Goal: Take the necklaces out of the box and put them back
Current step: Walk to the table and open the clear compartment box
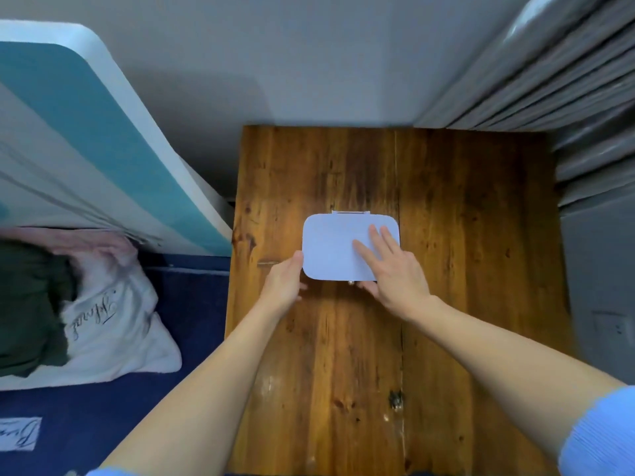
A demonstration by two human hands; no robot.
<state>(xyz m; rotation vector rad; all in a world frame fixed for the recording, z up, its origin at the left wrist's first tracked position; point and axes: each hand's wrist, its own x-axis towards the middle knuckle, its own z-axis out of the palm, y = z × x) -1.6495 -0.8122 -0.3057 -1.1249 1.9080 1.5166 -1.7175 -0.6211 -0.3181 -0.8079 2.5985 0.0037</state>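
Gripping near-left corner of box [326,255] with left hand [283,283]. Pressing right hand [395,273] flat on lid [336,231], thumb at front edge.

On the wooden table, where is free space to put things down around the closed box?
The table is bare beyond the box, up to the wall; right of it, toward the grey folds; and along the near end. Crowded: the box's near edge, where the left hand and right hand touch it.
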